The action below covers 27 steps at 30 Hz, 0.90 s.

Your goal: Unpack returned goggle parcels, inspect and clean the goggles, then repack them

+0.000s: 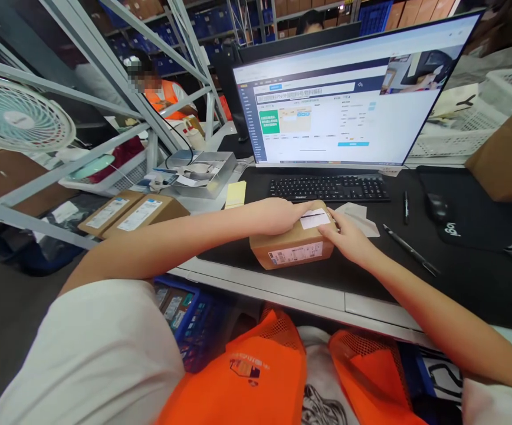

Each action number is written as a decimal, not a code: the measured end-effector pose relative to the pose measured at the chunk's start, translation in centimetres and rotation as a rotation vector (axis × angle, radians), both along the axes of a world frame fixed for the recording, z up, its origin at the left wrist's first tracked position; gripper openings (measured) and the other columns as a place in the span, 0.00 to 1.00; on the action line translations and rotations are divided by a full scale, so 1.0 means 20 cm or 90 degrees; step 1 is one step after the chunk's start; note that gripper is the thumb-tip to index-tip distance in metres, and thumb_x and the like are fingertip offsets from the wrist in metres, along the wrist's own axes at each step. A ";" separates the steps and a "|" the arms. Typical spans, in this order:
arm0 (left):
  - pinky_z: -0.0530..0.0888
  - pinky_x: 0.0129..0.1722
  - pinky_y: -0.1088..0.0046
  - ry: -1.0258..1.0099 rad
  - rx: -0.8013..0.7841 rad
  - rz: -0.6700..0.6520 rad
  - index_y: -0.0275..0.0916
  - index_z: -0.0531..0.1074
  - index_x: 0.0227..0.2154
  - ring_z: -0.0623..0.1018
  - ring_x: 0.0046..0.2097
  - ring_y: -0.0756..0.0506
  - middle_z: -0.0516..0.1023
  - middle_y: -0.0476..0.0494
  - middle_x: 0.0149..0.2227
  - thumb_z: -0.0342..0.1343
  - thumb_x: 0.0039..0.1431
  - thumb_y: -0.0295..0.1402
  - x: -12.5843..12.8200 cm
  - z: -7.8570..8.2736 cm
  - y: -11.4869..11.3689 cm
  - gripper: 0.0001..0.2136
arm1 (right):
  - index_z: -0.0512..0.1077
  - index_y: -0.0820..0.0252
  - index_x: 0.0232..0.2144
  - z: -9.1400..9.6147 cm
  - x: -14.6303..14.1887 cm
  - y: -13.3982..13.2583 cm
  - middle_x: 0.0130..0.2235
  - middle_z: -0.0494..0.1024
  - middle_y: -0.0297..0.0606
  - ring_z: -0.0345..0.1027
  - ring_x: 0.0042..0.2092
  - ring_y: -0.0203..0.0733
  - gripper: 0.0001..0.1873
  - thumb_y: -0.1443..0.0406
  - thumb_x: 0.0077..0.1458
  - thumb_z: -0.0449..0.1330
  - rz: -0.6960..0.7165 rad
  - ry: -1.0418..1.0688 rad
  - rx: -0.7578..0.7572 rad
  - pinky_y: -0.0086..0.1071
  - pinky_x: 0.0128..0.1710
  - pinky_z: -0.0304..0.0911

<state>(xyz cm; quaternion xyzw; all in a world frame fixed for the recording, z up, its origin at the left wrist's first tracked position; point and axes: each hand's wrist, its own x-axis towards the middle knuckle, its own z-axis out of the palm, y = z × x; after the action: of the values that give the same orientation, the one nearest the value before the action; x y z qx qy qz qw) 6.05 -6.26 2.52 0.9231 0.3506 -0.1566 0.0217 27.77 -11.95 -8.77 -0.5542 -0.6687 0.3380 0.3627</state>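
A brown cardboard box [265, 254] sits at the front of the black desk mat, a printed shipping label [296, 254] on its near side. On its top is a small white label [315, 219] with a dark line across it. My left hand [280, 213] lies on the top of the box, fingers closed and pointing at the white label; some are hidden. From the right, my right hand [347, 233] grips the box, thumb on the label's near edge, other fingers partly hidden behind it. Pale backing paper [362, 219] lies just beyond that hand.
Behind the box are a keyboard [327, 188] and a lit monitor [318, 118]. Two pens [409, 249] and a mouse [437, 208] lie to the right. Labelled boxes [138, 213], yellow notes [235, 194] and a metal tray [207, 174] stand left. A co-worker [167, 97] sits beyond the frame.
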 end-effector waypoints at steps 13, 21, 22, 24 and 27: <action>0.72 0.46 0.71 -0.177 -0.056 0.011 0.43 0.61 0.67 0.80 0.46 0.44 0.81 0.42 0.51 0.42 0.65 0.30 -0.08 0.10 0.28 0.27 | 0.68 0.60 0.56 0.05 0.03 -0.06 0.61 0.72 0.53 0.69 0.60 0.58 0.26 0.52 0.63 0.60 -0.012 -0.100 0.184 0.54 0.59 0.66; 0.74 0.51 0.71 -0.355 -0.032 0.102 0.35 0.79 0.43 0.80 0.46 0.46 0.83 0.42 0.45 0.44 0.59 0.27 -0.11 -0.26 0.45 0.18 | 0.75 0.53 0.40 0.00 0.11 -0.15 0.51 0.81 0.43 0.74 0.57 0.50 0.10 0.70 0.63 0.55 0.228 -0.188 0.549 0.50 0.53 0.73; 0.74 0.50 0.71 -0.362 -0.036 0.104 0.35 0.79 0.42 0.80 0.45 0.46 0.84 0.42 0.44 0.44 0.59 0.27 -0.11 -0.27 0.45 0.18 | 0.76 0.53 0.45 -0.03 0.12 -0.18 0.54 0.80 0.44 0.74 0.58 0.50 0.13 0.70 0.63 0.56 0.241 -0.207 0.556 0.50 0.54 0.74; 0.75 0.49 0.70 -0.391 -0.010 0.109 0.36 0.79 0.40 0.80 0.44 0.46 0.84 0.42 0.42 0.45 0.59 0.28 -0.12 -0.27 0.44 0.17 | 0.74 0.53 0.56 -0.11 0.14 -0.22 0.60 0.76 0.46 0.67 0.64 0.53 0.20 0.68 0.62 0.59 0.246 -0.235 0.559 0.53 0.60 0.70; 0.74 0.50 0.66 -0.471 0.117 0.077 0.37 0.79 0.36 0.80 0.45 0.44 0.83 0.40 0.41 0.45 0.60 0.29 -0.16 -0.20 0.37 0.15 | 0.70 0.53 0.63 -0.18 0.17 -0.28 0.62 0.73 0.48 0.61 0.67 0.58 0.28 0.65 0.61 0.62 0.243 -0.250 0.532 0.62 0.67 0.56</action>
<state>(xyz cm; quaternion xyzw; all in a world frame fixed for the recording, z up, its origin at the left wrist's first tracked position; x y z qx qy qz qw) 2.80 1.12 -1.57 0.8928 0.3856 0.2210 0.0732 31.14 -17.45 -12.45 -0.2823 -0.8921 -0.0093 0.3528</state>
